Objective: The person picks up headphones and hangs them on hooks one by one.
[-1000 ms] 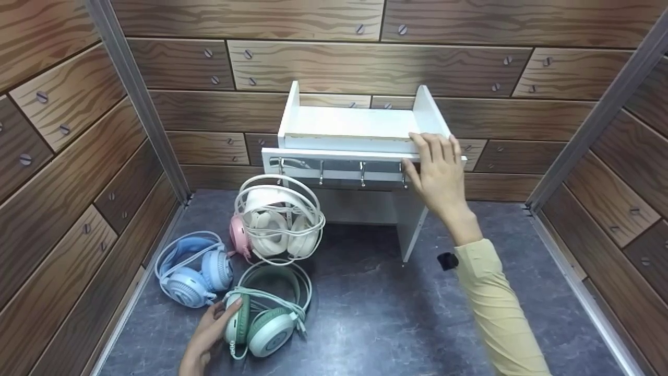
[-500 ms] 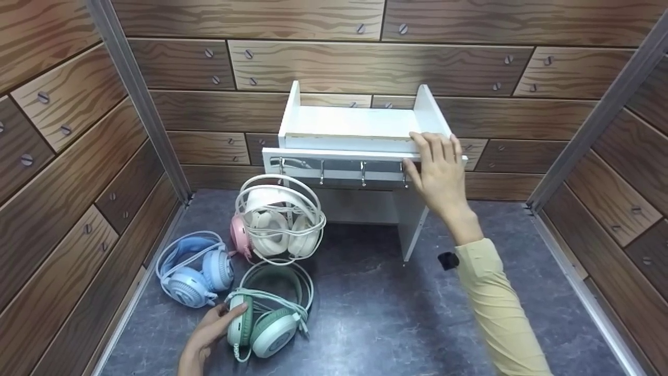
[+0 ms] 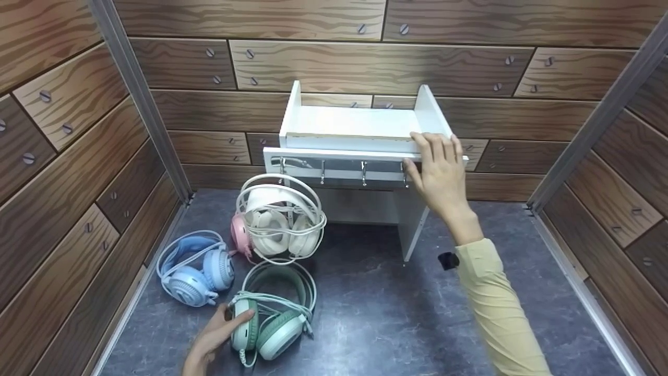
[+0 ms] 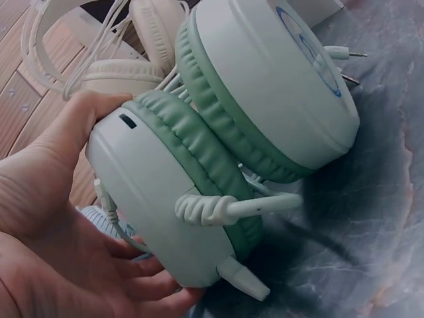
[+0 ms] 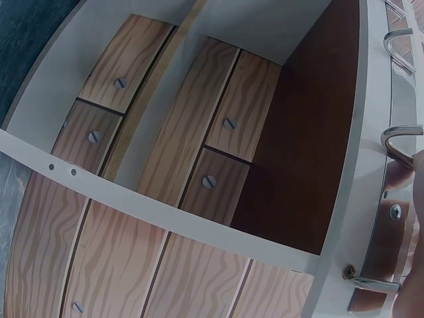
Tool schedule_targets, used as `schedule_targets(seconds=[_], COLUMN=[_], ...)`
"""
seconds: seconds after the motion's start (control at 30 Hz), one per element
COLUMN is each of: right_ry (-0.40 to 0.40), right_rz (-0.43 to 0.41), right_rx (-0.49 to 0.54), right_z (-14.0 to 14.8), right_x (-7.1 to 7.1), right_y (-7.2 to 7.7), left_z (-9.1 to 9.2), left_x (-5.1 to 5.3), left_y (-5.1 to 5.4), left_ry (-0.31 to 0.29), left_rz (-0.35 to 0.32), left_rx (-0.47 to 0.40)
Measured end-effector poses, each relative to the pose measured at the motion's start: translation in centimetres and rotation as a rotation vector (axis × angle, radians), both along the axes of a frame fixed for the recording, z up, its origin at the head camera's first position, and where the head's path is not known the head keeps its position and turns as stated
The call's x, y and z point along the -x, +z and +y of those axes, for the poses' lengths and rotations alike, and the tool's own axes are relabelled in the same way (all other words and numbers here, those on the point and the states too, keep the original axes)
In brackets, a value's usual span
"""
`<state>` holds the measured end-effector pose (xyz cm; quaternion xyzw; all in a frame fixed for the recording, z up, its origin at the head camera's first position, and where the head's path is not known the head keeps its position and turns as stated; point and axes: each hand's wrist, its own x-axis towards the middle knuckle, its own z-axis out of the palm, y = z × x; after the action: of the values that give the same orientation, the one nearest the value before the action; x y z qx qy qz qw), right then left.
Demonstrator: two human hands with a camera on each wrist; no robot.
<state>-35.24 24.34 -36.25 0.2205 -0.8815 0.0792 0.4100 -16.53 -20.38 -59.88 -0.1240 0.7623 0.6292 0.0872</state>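
My left hand (image 3: 215, 334) grips one ear cup of the mint-green headphones (image 3: 282, 334), with the thumb on the near side. In the left wrist view the green-padded cups (image 4: 265, 86) stand close together, and the fingers (image 4: 149, 286) curl under the held cup. Up at the white shelf rack (image 3: 355, 122), my right hand (image 3: 442, 180) grips the right end of the front hook board, fingers over its top edge and thumb in front by the last hook. White headphones (image 3: 282, 230) are at the rack's left hook. A pink ear cup (image 3: 240, 235) shows behind them.
Blue headphones (image 3: 195, 271) lie on the dark floor (image 3: 376, 318) left of the green pair. Metal hooks (image 3: 364, 173) line the rack's front board. Wood-patterned walls (image 3: 376, 68) enclose the back and sides. A small black object (image 3: 447, 260) sits at the right sleeve.
My left hand and the green headphones have shifted slightly to the right, and the headphones have turned a little. My right hand stays where it was on the rack.
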Motion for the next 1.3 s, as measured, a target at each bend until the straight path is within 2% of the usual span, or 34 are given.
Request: schedule_targets(seconds=[0.27,0.57,0.63,0.7,0.83,0.93,1.1,1.3], right_ry=[0.002,0.003,0.005,0.004,0.000,-0.003,-0.005,-0.003], right_rz=[0.001,-0.001,0.002,0.003,-0.001,-0.007,-0.013,-0.013], right_rx=[0.005,0.007,0.007,0.008,0.008,0.007,0.007,0.008], right_z=[0.0,0.0,0.0,0.0,0.0,-0.1,-0.2,-0.2], right_x=[0.1,0.0,0.0,0.0,-0.1,-0.1,-0.1,-0.2], right_y=[0.0,0.0,0.0,0.0,0.0,0.0,0.0,0.1], left_z=[0.9,1.7,1.9,2.1,2.4,2.4,2.6,3.5], left_x=[-0.3,-0.7,-0.7,-0.7,-0.8,-1.0,-1.2,-1.4], left_y=[-0.2,-0.8,-0.8,-0.8,-0.9,-1.2,-1.6,-1.6], left_ry=[0.000,0.015,0.009,-0.001,-0.006,-0.007,-0.029,-0.046], left_rz=[0.053,0.074,0.064,0.044,-0.017,-0.042,-0.042,-0.010], left_rx=[-0.058,-0.099,-0.124,-0.185,-0.273,-0.303,-0.361,-0.377])
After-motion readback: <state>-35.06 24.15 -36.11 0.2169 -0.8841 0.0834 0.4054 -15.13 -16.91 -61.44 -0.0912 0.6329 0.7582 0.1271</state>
